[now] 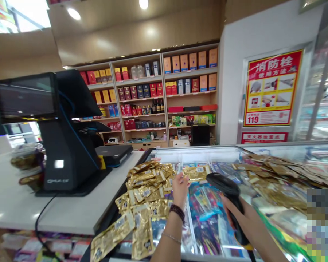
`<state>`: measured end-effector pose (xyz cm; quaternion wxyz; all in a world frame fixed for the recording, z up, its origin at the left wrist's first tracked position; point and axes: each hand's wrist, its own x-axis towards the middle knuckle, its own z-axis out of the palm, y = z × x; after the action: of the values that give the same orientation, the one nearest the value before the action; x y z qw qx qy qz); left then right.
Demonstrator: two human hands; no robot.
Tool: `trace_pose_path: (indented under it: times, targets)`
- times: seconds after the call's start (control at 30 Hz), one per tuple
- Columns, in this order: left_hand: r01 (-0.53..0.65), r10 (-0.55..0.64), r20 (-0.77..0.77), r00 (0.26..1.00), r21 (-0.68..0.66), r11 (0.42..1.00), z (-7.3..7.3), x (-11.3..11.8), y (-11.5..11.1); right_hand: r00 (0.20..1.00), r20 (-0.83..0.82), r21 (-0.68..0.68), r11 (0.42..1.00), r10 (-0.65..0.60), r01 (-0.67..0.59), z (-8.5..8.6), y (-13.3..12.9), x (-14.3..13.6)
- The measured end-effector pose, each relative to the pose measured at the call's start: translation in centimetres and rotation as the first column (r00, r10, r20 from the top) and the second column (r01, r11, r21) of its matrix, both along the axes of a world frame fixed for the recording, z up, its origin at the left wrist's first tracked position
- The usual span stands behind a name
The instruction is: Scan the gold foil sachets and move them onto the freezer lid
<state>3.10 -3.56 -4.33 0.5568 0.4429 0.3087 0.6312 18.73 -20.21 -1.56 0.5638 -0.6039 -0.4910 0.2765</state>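
My left hand, with a dark beaded bracelet at the wrist, pinches one end of a gold foil packet. The packet lies roughly level, its white label facing up. A black handheld barcode scanner is gripped in my right hand, its head pointing toward that packet. To the left of my left hand, more gold foil packets are heaped on the glass top of a display freezer. Further packets are spread in a pile on the right.
At left, a black checkout terminal stands on a white counter, with a cable hanging down its front. Beyond are shelves of boxed goods and bottles. A red poster hangs on the right wall.
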Motion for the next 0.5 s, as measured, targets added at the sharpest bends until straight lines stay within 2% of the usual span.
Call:
trace_pose_path:
  times: [0.23, 0.5]
  targets:
    - [0.024, -0.024, 0.008, 1.000, -0.040, 0.999, -0.3, 0.2, 0.0, 0.992, 0.122, -0.084, 0.996, -0.009, 0.020, 0.1, 0.1, -0.7]
    - [0.007, -0.009, -0.019, 1.000, -0.084, 0.996, 0.2, 0.4, -0.2, 0.993, 0.093, -0.035, 0.996, -0.079, 0.082, 1.8, -1.4, -2.1]
